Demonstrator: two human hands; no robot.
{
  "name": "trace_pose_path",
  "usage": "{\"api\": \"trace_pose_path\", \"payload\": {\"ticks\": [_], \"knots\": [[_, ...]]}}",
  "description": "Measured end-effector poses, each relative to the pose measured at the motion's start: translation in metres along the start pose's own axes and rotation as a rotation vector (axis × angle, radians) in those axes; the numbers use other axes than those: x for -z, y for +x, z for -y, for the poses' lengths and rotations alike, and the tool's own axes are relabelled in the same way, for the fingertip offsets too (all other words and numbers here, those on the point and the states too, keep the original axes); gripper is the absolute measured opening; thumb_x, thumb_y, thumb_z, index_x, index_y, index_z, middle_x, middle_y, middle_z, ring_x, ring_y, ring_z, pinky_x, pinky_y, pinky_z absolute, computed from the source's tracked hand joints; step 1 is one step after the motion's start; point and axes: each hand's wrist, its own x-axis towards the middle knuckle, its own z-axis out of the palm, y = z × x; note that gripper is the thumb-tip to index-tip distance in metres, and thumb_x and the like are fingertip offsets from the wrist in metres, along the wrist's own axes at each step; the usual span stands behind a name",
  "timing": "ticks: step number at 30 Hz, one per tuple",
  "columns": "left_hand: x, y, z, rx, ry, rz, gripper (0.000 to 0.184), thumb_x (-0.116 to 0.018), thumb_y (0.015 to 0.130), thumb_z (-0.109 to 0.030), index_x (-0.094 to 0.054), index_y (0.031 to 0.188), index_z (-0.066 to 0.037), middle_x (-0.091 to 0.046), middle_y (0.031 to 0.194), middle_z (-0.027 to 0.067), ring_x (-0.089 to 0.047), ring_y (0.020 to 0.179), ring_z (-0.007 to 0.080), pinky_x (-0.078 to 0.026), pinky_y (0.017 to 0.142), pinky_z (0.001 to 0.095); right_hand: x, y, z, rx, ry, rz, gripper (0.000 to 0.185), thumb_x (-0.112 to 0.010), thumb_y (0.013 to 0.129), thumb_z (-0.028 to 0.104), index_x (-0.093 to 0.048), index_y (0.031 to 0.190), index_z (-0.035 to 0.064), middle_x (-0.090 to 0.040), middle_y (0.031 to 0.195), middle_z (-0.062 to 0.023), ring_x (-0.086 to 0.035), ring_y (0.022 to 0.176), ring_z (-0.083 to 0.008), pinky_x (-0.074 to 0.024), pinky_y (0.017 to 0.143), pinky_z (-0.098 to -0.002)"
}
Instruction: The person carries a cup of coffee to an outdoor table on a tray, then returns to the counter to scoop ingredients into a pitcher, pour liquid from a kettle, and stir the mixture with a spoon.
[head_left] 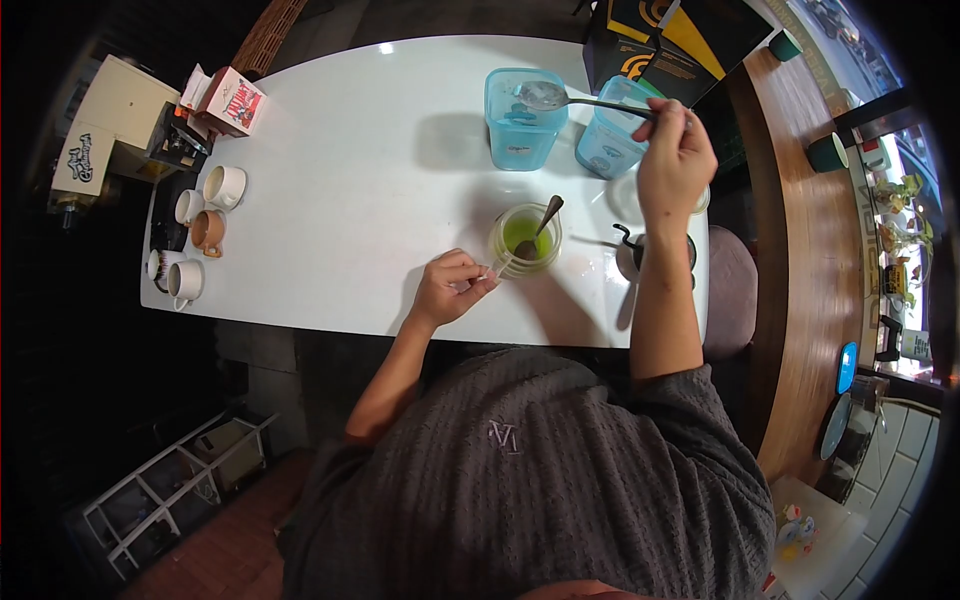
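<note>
My right hand (677,165) is raised on the right, closed around the dark handle of a large spoon (543,96). The spoon's bowl hangs over the rim of a light-blue plastic container (524,145), with some whitish stuff in it. Beside it, a second blue container (608,148) stands tilted in view under the spoon's handle. Below, my left hand (455,290) pinches the clear handle of a glass mug (556,243). Green liquid fills part of the mug, and a small metal spoon (550,212) leans in it.
A white table (340,200) carries everything. Several cups (224,186) and a red-and-white tissue box (233,103) are at its left, near a beige machine (105,120). A black box (655,45) stands at the back right. Partly behind my right forearm are a dark-handled item (625,236) and a glass lid or dish.
</note>
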Motion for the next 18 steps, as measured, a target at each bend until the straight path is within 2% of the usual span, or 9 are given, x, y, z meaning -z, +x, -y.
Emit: {"api": "trace_pose_path", "payload": {"ticks": [2,7,14,16,18], "knots": [[0.001,0.0,0.0,-0.004,-0.018,0.001,0.01,-0.079,0.076,-0.011,-0.073,0.08,-0.004,-0.06,0.066,0.0024,-0.053,0.06,0.0152,-0.042,0.054,0.0282,0.018,-0.002,0.003,0.036,0.033,-0.006,0.029,-0.049,0.102,0.02,-0.065,0.099,-0.0046,-0.061,0.065,-0.0024,-0.053,0.061,-0.0041,-0.0376,0.055,-0.0189],[0.002,0.0,0.001,-0.003,-0.016,0.005,0.01,-0.079,0.075,-0.01,-0.073,0.081,-0.004,-0.061,0.067,0.0024,-0.054,0.06,0.0151,-0.042,0.054,0.0281,0.063,-0.028,0.024,-0.041,0.08,-0.015,0.03,-0.045,0.104,0.021,-0.063,0.1,-0.0029,-0.056,0.068,-0.0007,-0.045,0.059,-0.0027,-0.0315,0.054,-0.0177],[0.002,-0.002,0.0,0.052,-0.032,0.041,0.007,-0.074,0.08,-0.006,-0.074,0.086,-0.003,-0.061,0.07,0.0034,-0.054,0.065,0.0134,-0.042,0.057,0.0263,0.096,-0.094,0.017,-0.084,0.168,0.007,0.029,-0.043,0.105,0.02,-0.06,0.103,-0.0031,-0.057,0.072,-0.0035,-0.047,0.059,-0.0047,-0.0334,0.053,-0.0189],[0.0,-0.002,0.0,0.044,-0.029,0.021,0.008,-0.076,0.078,-0.008,-0.073,0.084,-0.003,-0.06,0.068,0.0033,-0.054,0.062,0.0145,-0.043,0.056,0.0275,0.102,-0.114,0.009,-0.036,0.152,0.011,0.028,-0.043,0.104,0.02,-0.059,0.102,-0.0037,-0.059,0.073,-0.0055,-0.049,0.059,-0.0067,-0.0355,0.054,-0.0196],[-0.001,-0.002,0.001,0.034,-0.025,0.0,0.012,-0.079,0.076,-0.011,-0.072,0.081,-0.004,-0.06,0.066,0.0032,-0.055,0.059,0.0156,-0.044,0.055,0.0287,0.112,-0.129,0.006,0.106,-0.047,0.202,0.029,-0.043,0.104,0.019,-0.058,0.101,-0.0048,-0.06,0.074,-0.0088,-0.052,0.061,-0.0099,-0.0369,0.055,-0.0202]]}}
